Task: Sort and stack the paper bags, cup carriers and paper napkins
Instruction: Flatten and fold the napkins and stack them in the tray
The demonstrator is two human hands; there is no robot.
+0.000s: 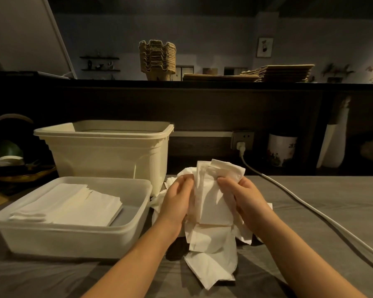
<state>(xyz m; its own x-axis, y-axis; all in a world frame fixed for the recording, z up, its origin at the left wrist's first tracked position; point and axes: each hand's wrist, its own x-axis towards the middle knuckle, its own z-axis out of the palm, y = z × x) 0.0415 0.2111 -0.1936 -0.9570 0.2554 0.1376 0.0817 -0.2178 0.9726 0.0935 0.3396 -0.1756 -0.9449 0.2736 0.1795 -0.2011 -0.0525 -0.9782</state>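
At centre frame the left hand (pixel 177 198) curls its fingers round a loose bunch of paper napkins (pixel 211 203), and the right hand (pixel 243 196) pinches its other edge (fingertips partly buried in paper). The folded stack (pixel 73 205) lies in the tray (pixel 73 233) at lower left. The cream bin (pixel 108 151) hides its contents. The cup carriers (pixel 157 59) and paper bags (pixel 284 73) sit on the upper shelf (pixel 224 84). Open worktop (pixel 332 194) lies to the right, crossed by a cable (pixel 310 209).

Between my left hand (pixel 177 201) and right hand (pixel 246 198), the crumpled white paper napkins (pixel 211 205) look soft and matt. Left of them, I see a shallow translucent plastic tub (pixel 73 236), smooth, faintly glossy.
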